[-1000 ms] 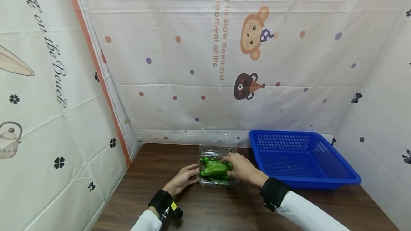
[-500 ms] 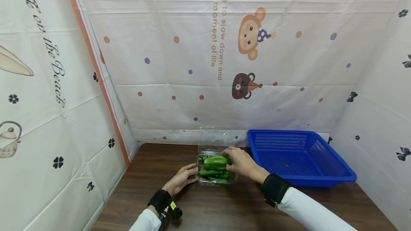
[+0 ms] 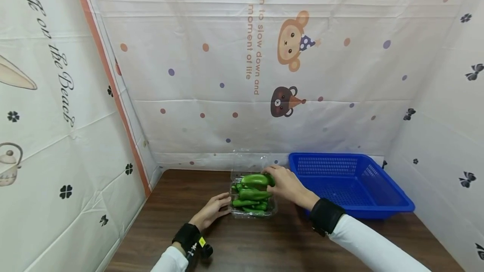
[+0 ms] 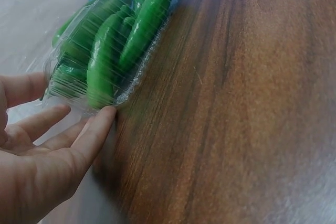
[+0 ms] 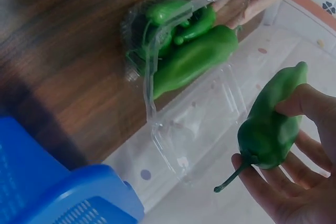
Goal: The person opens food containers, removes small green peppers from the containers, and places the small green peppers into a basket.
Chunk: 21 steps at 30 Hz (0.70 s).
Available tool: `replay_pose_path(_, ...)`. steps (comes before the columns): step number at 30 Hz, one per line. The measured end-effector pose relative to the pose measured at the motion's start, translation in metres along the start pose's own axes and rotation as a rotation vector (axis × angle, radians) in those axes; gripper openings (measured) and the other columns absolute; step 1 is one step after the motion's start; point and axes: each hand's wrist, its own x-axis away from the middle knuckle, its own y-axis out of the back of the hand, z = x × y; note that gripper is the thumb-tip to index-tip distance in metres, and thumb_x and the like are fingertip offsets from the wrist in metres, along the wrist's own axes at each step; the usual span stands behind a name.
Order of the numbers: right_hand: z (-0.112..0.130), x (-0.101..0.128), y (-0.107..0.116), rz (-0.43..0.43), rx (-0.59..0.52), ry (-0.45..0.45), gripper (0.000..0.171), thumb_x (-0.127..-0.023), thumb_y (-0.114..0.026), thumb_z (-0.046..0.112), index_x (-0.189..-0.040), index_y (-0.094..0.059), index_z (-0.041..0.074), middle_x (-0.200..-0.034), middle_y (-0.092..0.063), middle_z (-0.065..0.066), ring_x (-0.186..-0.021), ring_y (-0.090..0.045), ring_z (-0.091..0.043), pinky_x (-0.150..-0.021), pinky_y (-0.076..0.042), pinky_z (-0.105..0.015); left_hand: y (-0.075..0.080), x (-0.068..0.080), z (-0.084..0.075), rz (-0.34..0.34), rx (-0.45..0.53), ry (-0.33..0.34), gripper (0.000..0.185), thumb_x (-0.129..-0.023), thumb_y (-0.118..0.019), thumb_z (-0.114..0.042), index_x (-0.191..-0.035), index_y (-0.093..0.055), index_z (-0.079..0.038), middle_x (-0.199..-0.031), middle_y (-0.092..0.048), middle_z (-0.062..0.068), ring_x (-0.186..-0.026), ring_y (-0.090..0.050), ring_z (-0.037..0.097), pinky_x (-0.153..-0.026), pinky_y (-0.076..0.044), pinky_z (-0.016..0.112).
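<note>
A clear plastic clamshell box (image 3: 273, 210) (image 4: 79, 30) (image 5: 137, 30) with its lid (image 3: 252, 159) (image 5: 202, 124) open holds several green peppers (image 3: 251, 195) (image 4: 113, 45) (image 5: 191, 59) on the brown table (image 3: 242, 247). My right hand (image 3: 284, 183) (image 5: 299, 182) grips one green pepper (image 3: 256, 179) (image 5: 270, 124) lifted just above the box. The straight fingers of my left hand (image 3: 213, 210) (image 4: 50, 145) touch the box's left side.
A blue plastic basket (image 3: 378, 188) (image 5: 68, 192) stands right of the box, nothing visible inside it. Printed white cloth walls (image 3: 242, 74) close in the back and both sides of the table. Bare wood lies in front of the box.
My right hand has raised the green pepper out of the box, a little up and away. The left hand has stayed against the box.
</note>
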Motion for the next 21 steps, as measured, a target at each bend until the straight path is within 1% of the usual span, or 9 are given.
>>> replay_pose_path(4,-0.001,-0.003,0.004,-0.026,0.014,0.004,0.040,-0.083,-0.083,0.009,-0.120,-0.068,0.009,-0.111,-0.069,-0.007,-0.082,-0.067,-0.016,-0.062,-0.053,-0.023,0.000,-0.001,-0.001,-0.003,-0.002,0.008,0.072,-0.108,-0.053,-0.029,-0.160,-0.017,0.006,-0.163,-0.019,0.037,-0.152,-0.021,0.052,-0.118,-0.047,0.052)
replay_pose_path(8,-0.001,-0.007,0.011,-0.040,0.005,0.005,0.038,-0.083,-0.081,0.008,-0.119,-0.068,0.010,-0.108,-0.068,-0.006,-0.077,-0.065,-0.012,-0.060,-0.052,-0.022,0.000,-0.001,-0.002,-0.006,0.003,0.012,0.072,-0.109,-0.053,-0.028,-0.160,-0.016,0.006,-0.163,-0.019,0.037,-0.152,-0.021,0.052,-0.119,-0.046,0.053)
replay_pose_path(14,-0.001,-0.008,0.020,-0.065,0.014,0.012,0.039,-0.085,-0.080,0.010,-0.121,-0.067,0.008,-0.112,-0.069,-0.009,-0.079,-0.065,-0.014,-0.064,-0.053,-0.025,-0.001,-0.002,-0.003,0.003,0.004,0.003,0.071,-0.109,-0.052,-0.027,-0.160,-0.016,0.007,-0.163,-0.020,0.037,-0.152,-0.021,0.052,-0.119,-0.045,0.055)
replay_pose_path(18,-0.001,-0.010,0.024,-0.074,0.027,0.015,0.040,-0.085,-0.080,0.010,-0.123,-0.067,0.009,-0.114,-0.069,-0.010,-0.076,-0.064,-0.013,-0.063,-0.053,-0.025,-0.001,-0.004,-0.003,0.007,-0.002,0.010,0.071,-0.109,-0.051,-0.028,-0.160,-0.016,0.007,-0.163,-0.019,0.037,-0.152,-0.021,0.052,-0.119,-0.045,0.055)
replay_pose_path(21,0.000,-0.014,0.028,-0.077,0.039,0.013,0.042,-0.085,-0.081,0.011,-0.125,-0.066,0.008,-0.114,-0.069,-0.011,-0.077,-0.065,-0.014,-0.063,-0.054,-0.026,0.000,-0.005,-0.002,0.005,-0.002,0.016,0.071,-0.109,-0.051,-0.028,-0.160,-0.016,0.007,-0.163,-0.019,0.037,-0.152,-0.021,0.052,-0.119,-0.045,0.055)
